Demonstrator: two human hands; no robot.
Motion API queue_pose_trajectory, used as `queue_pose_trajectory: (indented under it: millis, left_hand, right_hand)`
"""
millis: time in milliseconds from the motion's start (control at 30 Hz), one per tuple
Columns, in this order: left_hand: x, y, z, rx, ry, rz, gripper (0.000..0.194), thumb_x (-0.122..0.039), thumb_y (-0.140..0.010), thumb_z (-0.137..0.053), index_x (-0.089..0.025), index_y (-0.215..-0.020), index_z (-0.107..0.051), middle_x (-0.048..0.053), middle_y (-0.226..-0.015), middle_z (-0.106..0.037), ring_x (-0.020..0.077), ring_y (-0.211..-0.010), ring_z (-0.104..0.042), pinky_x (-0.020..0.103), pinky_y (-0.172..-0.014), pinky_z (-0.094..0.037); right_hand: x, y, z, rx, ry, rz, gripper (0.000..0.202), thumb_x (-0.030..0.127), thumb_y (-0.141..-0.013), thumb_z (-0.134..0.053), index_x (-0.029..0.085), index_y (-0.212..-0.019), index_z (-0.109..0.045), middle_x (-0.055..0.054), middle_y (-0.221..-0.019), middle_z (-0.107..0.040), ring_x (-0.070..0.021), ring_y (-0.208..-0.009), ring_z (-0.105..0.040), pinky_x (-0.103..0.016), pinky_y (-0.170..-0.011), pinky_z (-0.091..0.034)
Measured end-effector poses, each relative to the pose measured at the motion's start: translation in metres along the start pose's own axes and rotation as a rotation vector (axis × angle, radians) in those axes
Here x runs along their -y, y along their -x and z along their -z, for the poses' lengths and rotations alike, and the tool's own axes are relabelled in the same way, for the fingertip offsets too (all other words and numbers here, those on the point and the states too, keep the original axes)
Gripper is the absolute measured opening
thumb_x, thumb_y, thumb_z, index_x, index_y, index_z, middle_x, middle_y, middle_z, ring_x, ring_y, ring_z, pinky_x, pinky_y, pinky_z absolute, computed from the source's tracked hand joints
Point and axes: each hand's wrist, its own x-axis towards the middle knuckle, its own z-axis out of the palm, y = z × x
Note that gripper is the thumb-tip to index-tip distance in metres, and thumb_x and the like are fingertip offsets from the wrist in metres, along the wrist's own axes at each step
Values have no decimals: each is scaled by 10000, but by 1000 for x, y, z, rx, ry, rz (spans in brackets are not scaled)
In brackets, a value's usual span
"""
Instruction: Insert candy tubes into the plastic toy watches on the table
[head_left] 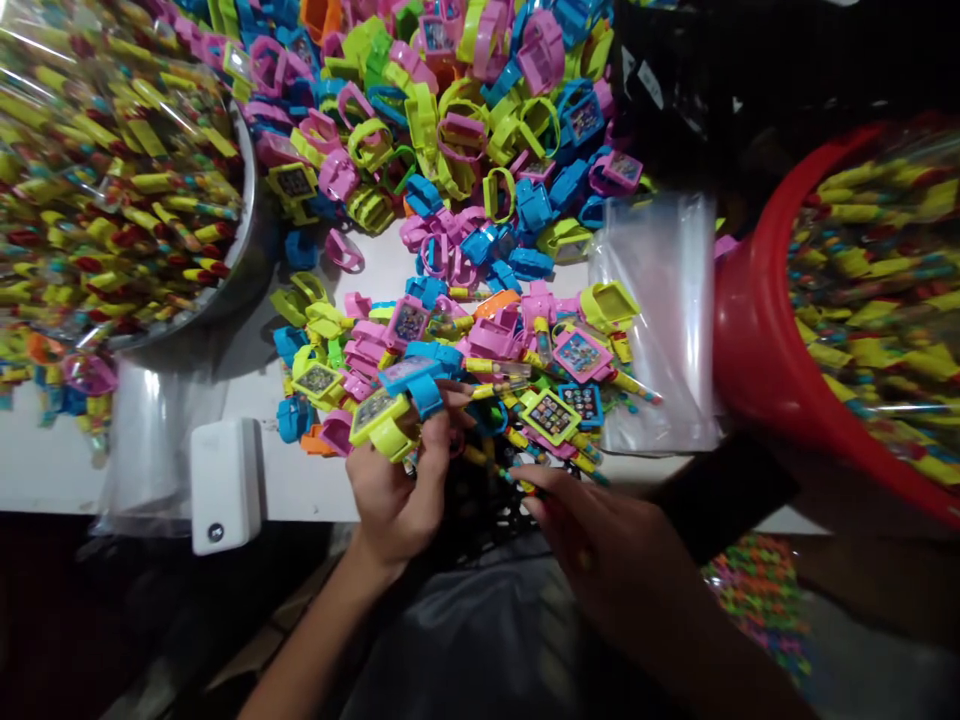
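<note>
My left hand (401, 480) is closed around toy watches at the table's front edge: a blue watch (424, 378) and a yellow-green watch (380, 420) stick up from its fingers. To its right, my right hand (570, 510) is pinched on a small candy tube (525, 486) with yellow and teal parts, mostly hidden by the fingers. Just beyond both hands lies a mixed pile of pink, blue and yellow-green watches and candy tubes, among them a pink watch (581, 354) and a green-framed watch (550, 417).
A large heap of watches (450, 130) covers the back. A metal basin (251, 200) of candy tubes stands left, a red tub (750, 300) right. Clear bags (660, 350) lie beside the tub. A white power bank (223, 485) is at the front left.
</note>
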Motion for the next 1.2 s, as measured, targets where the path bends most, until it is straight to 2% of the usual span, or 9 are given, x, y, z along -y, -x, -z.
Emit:
queue_pose_trajectory:
  millis: [133, 367, 467, 567, 700, 800, 933, 1100, 1200]
  left_hand:
    - [-1, 1, -5, 32, -46, -66, 205, -174, -1075, -627, -226, -1190, -788, 52, -1072, -836, 199, -951, -804, 325, -906, -663]
    - [0, -2, -8, 41, -245, -240, 230, -142, -1015, -715, -213, -1225, -774, 50, -1030, -860, 169, -843, -822, 252, -800, -654]
    - [3, 0, -4, 44, -327, -286, 214, -133, -997, -734, -205, -1198, -736, 35, -948, -855, 171, -772, -825, 232, -718, -653]
    - [-2, 0, -7, 82, -390, -366, 188, -113, -1017, -674, -205, -1175, -714, 36, -929, -853, 183, -766, -831, 239, -698, -661]
    - [-19, -9, -19, 148, -399, -505, 190, -102, -1016, -644, -225, -1143, -713, 26, -921, -848, 197, -854, -832, 291, -818, -678]
    - [-33, -17, -28, 199, -411, -532, 228, -42, -991, -630, -201, -1142, -694, 37, -943, -839, 202, -951, -821, 318, -944, -657]
    - [-39, -20, -31, 220, -384, -486, 295, -23, -986, -606, -225, -1194, -661, 31, -1025, -833, 186, -994, -807, 318, -978, -638]
    - [-40, -20, -35, 179, -378, -436, 246, -70, -1022, -608, -251, -1185, -637, 9, -1001, -818, 168, -948, -788, 302, -938, -617]
    - [-43, -22, -38, 138, -469, -477, 145, -132, -1057, -589, -245, -1134, -637, 10, -925, -764, 162, -885, -747, 283, -853, -590]
  right_hand:
    - [-12, 6, -27, 34, 315, -18, 422, 55, -1006, -461, 50, -1356, -696, -174, -1067, -856, -313, -857, -861, -372, -643, -636]
    - [-11, -2, -38, 57, 278, -194, 356, 41, -936, -537, 164, -1201, -739, -91, -825, -828, -271, -666, -812, -296, -533, -507]
    - [1, 1, -23, 53, 33, -196, 298, 88, -974, -510, 231, -1142, -711, 4, -750, -779, -179, -570, -744, -245, -537, -499]
    - [15, 4, 2, -97, -538, -319, 124, 362, -1068, -628, 271, -1126, -688, 25, -773, -738, -152, -610, -693, -217, -567, -514]
    - [29, -7, 36, -314, -1061, -488, 441, 682, -916, -817, 273, -995, -674, 4, -700, -751, -169, -651, -694, -231, -650, -533]
    - [31, -20, 52, -269, -1180, -566, 471, 684, -885, -844, 268, -959, -637, -20, -679, -748, -126, -513, -536, -220, -509, -365]
    - [26, -32, 58, -159, -1330, -559, 321, 467, -945, -812, 250, -904, -578, -13, -727, -710, -84, -486, -265, -248, -501, -124]
    - [23, -36, 53, -158, -1335, -544, 292, 415, -1005, -723, 275, -1245, -635, 25, -710, -646, -70, -503, -285, -221, -513, -135]
    - [22, -36, 49, -162, -1227, -541, 296, 475, -1024, -713, 233, -1194, -692, 68, -602, -478, -88, -518, -339, -203, -509, -208]
